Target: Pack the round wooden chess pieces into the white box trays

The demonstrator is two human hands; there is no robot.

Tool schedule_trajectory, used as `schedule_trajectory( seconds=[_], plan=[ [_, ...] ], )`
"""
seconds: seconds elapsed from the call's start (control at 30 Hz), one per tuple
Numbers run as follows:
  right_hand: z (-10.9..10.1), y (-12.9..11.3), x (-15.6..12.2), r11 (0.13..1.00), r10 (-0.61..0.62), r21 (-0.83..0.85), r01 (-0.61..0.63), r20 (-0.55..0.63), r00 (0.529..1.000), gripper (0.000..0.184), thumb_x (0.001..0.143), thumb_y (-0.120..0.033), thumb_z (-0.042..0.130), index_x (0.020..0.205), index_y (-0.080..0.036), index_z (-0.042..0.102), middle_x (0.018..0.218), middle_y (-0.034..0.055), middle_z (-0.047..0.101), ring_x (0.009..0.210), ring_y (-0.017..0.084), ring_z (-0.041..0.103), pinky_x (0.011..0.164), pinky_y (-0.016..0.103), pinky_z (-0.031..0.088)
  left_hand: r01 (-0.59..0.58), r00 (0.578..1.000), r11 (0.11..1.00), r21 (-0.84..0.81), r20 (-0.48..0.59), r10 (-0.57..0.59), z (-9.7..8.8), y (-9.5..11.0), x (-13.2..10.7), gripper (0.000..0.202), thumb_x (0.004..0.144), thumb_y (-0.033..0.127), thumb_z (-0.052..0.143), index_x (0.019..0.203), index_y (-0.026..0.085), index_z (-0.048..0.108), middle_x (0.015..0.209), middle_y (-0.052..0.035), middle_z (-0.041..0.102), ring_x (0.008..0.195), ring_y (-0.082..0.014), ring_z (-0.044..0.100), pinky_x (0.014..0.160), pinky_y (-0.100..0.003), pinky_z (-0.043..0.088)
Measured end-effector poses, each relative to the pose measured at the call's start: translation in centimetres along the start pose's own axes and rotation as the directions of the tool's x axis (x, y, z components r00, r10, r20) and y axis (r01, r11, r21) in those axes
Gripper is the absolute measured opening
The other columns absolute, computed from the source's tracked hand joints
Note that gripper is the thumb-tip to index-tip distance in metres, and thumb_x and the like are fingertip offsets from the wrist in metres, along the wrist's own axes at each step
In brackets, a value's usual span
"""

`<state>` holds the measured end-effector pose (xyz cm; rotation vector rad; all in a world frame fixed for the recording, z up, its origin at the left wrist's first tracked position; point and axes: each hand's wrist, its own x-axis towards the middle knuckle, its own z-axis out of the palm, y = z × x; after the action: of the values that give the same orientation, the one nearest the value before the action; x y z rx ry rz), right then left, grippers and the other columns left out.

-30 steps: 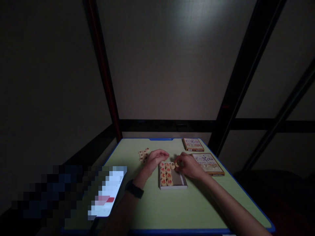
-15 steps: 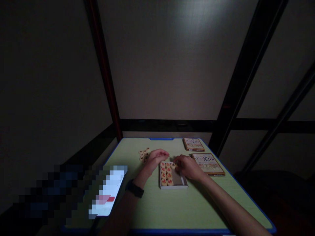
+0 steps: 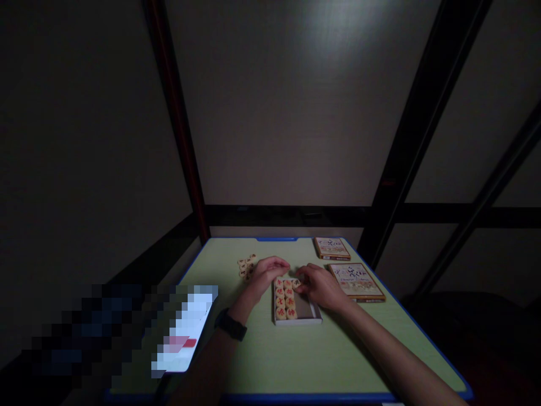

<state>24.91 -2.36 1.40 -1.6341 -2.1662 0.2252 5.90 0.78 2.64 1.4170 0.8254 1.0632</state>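
A shallow white box tray [image 3: 298,322] lies on the green table, with two columns of round Chinese chess pieces with red characters [image 3: 289,303] in its left part. One dark-marked Chinese chess piece [image 3: 296,282] is at the top of the third column. My right hand [image 3: 320,286] is at that piece, thumb and fingers closed on its right side. My left hand [image 3: 267,272], with a dark watch on the wrist, is curled at the tray's upper left corner, its fingers together. Whatever is under those fingers is hidden.
Several loose dark-marked pieces [image 3: 245,265] lie left of my left hand. Two Chinese chess boxes [image 3: 356,281] rest at the right of the table [image 3: 270,361], one behind the other. A lit screen [image 3: 186,332], partly pixelated, is at the left edge. Walls stand behind.
My right hand has shifted slightly left, over the dark-marked piece at the top of the third column. My left hand stays almost in the same place.
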Motion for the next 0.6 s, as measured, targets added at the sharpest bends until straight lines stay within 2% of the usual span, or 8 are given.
schedule_trajectory(
  seconds=[0.1, 0.23, 0.3, 0.33, 0.37, 0.43, 0.5, 0.6],
  plan=[
    [0.0, 0.1, 0.0, 1.000, 0.001, 0.000, -0.001, 0.008, 1.000, 0.032, 0.074, -0.023, 0.071, 0.106, -0.019, 0.068, 0.089, 0.0042, 0.063, 0.079, 0.018, 0.059, 0.071, 0.025, 0.040, -0.023, 1.000, 0.999, 0.024, -0.021, 0.023, -0.2, -0.2, 0.1, 0.017, 0.063, 0.028, 0.067, 0.076, 0.017, 0.070, 0.079, -0.0053, 0.070, 0.079, -0.0197, 0.061, 0.070, -0.029, 0.044],
    [0.0, 0.1, -0.1, 1.000, 0.011, -0.014, -0.011, 0.016, 1.000, 0.035, 0.071, -0.017, 0.068, 0.106, -0.019, 0.068, 0.091, 0.0040, 0.063, 0.079, 0.017, 0.059, 0.069, 0.025, 0.039, -0.042, 0.990, 0.995, 0.094, -0.132, 0.054, -1.0, -0.9, 1.1, 0.017, 0.066, 0.027, 0.064, 0.078, 0.016, 0.069, 0.080, -0.0050, 0.070, 0.077, -0.0188, 0.061, 0.065, -0.026, 0.044],
    [0.1, 0.1, 0.0, 1.000, 0.009, -0.012, -0.009, 0.021, 1.000, 0.036, 0.070, -0.015, 0.067, 0.105, -0.019, 0.068, 0.090, 0.0037, 0.063, 0.077, 0.016, 0.058, 0.069, 0.025, 0.038, -0.033, 0.967, 0.978, 0.205, -0.240, 0.083, -1.8, -1.3, 1.8, 0.014, 0.068, 0.022, 0.061, 0.080, 0.016, 0.066, 0.081, -0.0039, 0.069, 0.077, -0.0177, 0.061, 0.069, -0.027, 0.046],
    [0.1, 0.2, 0.0, 1.000, 0.006, -0.005, -0.006, 0.025, 1.000, 0.036, 0.069, -0.014, 0.066, 0.105, -0.019, 0.068, 0.089, 0.0036, 0.063, 0.077, 0.016, 0.058, 0.068, 0.025, 0.038, -0.015, 0.945, 0.946, 0.324, -0.305, 0.120, -2.3, -1.4, 2.0, 0.014, 0.069, 0.018, 0.059, 0.081, 0.016, 0.065, 0.082, -0.0033, 0.068, 0.078, -0.0172, 0.061, 0.072, -0.027, 0.047],
    [0.2, 0.2, 0.1, 1.000, 0.001, 0.004, -0.001, 0.029, 1.000, 0.036, 0.069, -0.013, 0.066, 0.105, -0.018, 0.068, 0.088, 0.0034, 0.063, 0.076, 0.016, 0.058, 0.068, 0.024, 0.038, 0.015, 0.915, 0.879, 0.477, -0.362, 0.180, -2.8, -1.6, 2.1, 0.015, 0.070, 0.015, 0.057, 0.083, 0.017, 0.065, 0.085, -0.0031, 0.068, 0.081, -0.0170, 0.062, 0.075, -0.028, 0.047],
    [0.3, 0.4, 0.2, 1.000, -0.010, 0.027, 0.009, 0.033, 0.999, 0.037, 0.068, -0.011, 0.064, 0.105, -0.018, 0.068, 0.088, 0.0034, 0.063, 0.075, 0.016, 0.057, 0.067, 0.024, 0.038, 0.105, 0.867, 0.661, 0.743, -0.394, 0.306, -3.7, -1.7, 2.1, 0.020, 0.075, 0.012, 0.054, 0.090, 0.018, 0.065, 0.093, -0.0041, 0.068, 0.087, -0.0176, 0.062, 0.081, -0.029, 0.047],
    [0.4, 0.6, 0.3, 0.999, -0.014, 0.049, 0.013, 0.032, 0.999, 0.039, 0.067, -0.008, 0.063, 0.105, -0.017, 0.068, 0.087, 0.0035, 0.062, 0.074, 0.016, 0.057, 0.066, 0.024, 0.038, 0.185, 0.864, 0.448, 0.874, -0.362, 0.350, -4.3, -1.6, 1.7, 0.022, 0.080, 0.014, 0.051, 0.097, 0.018, 0.065, 0.101, -0.0066, 0.066, 0.092, -0.0191, 0.062, 0.083, -0.029, 0.047],
    [0.5, 0.9, 0.3, 0.996, -0.027, 0.084, 0.025, 0.025, 0.999, 0.041, 0.066, -0.005, 0.061, 0.105, -0.016, 0.068, 0.086, 0.0037, 0.062, 0.073, 0.015, 0.057, 0.066, 0.024, 0.039, 0.274, 0.891, 0.233, 0.933, -0.337, 0.303, -4.7, -1.5, 1.1, 0.025, 0.087, 0.018, 0.045, 0.103, 0.017, 0.064, 0.105, -0.0096, 0.063, 0.092, -0.0215, 0.062, 0.079, -0.030, 0.049]
  ],
)
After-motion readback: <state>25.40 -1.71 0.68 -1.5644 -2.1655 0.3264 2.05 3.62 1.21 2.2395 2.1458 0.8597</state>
